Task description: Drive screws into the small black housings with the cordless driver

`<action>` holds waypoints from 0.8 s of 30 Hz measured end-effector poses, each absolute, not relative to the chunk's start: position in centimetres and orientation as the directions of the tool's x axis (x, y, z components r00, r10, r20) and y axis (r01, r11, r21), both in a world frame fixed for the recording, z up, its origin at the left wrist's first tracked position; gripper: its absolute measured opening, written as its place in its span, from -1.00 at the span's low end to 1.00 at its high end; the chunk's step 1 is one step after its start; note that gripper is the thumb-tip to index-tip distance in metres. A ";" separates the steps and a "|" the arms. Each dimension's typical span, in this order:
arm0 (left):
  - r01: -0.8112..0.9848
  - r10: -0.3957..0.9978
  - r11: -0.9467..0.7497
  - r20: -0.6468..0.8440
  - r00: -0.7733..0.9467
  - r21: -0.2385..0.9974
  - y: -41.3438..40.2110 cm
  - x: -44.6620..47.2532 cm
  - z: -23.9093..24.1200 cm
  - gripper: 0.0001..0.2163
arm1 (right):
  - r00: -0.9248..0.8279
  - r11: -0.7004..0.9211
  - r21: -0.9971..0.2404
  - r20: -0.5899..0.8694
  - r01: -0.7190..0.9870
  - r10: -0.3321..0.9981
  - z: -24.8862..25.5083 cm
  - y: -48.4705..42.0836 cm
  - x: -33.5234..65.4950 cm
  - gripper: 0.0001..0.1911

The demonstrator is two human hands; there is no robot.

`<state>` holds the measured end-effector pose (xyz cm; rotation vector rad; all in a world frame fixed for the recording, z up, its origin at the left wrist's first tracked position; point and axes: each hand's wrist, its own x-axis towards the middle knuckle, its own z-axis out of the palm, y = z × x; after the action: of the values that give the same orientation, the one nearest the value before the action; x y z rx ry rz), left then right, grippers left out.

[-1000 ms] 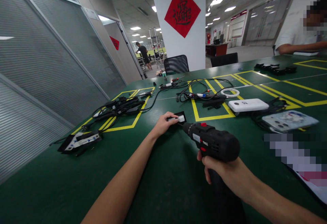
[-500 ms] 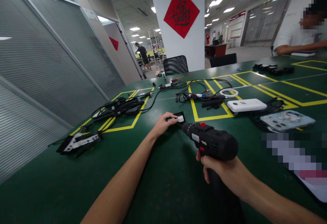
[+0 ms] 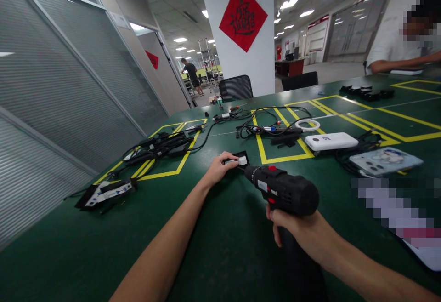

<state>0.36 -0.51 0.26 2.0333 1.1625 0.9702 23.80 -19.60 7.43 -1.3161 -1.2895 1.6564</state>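
Observation:
My right hand (image 3: 296, 226) is wrapped round the handle of a black cordless drill (image 3: 285, 190) with red buttons. The drill lies level, its chuck pointing forward and left. At the chuck's front, the bit reaches a small black part with a white block (image 3: 242, 160) on it. My left hand (image 3: 220, 166) grips that part from the left, fingers over its top and thumb along the near side. Exactly where the bit meets the part is too small to make out. Both hands are above the green table (image 3: 220, 228).
Tangled black cables (image 3: 161, 145) lie at left, near a black-and-white piece (image 3: 106, 194). More cables, a white ring (image 3: 308, 125), a white power bank (image 3: 331, 141) and a phone (image 3: 386, 161) lie to the right. Yellow tape (image 3: 289, 159) marks the table. A person (image 3: 396, 54) sits at far right.
The view has shifted very slightly. The drill and both hands hold nearly the same place, with the bit still at the small black part.

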 end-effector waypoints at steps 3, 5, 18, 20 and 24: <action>0.454 0.892 -0.432 0.295 0.342 0.779 -0.5 0.4 0.2 -0.75 | -0.277 -0.288 -0.957 -0.289 0.047 0.916 7.2 -19.6 23.7 -0.89; 0.460 0.896 -0.425 0.291 0.335 0.779 -0.5 0.4 0.2 -0.75 | -0.281 -0.294 -0.956 -0.288 0.022 0.916 7.2 -19.6 23.7 -0.90; 0.454 0.884 -0.448 0.306 0.353 0.770 -0.6 0.4 0.3 -0.75 | -0.263 -0.312 -0.949 -0.313 0.045 0.913 7.9 -19.7 23.7 -0.91; 0.462 0.885 -0.449 0.307 0.350 0.765 -0.7 0.4 0.4 -0.75 | -0.268 -0.317 -0.948 -0.313 0.029 0.911 7.8 -19.7 23.7 -0.90; 0.466 0.884 -0.453 0.313 0.348 0.760 -0.9 0.5 0.5 -0.75 | -0.271 -0.302 -0.953 -0.298 0.028 0.915 7.6 -19.7 23.6 -0.90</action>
<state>0.55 -0.92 0.52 2.0584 1.1718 0.9778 23.57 -19.73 7.60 -1.2800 -1.2389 1.6556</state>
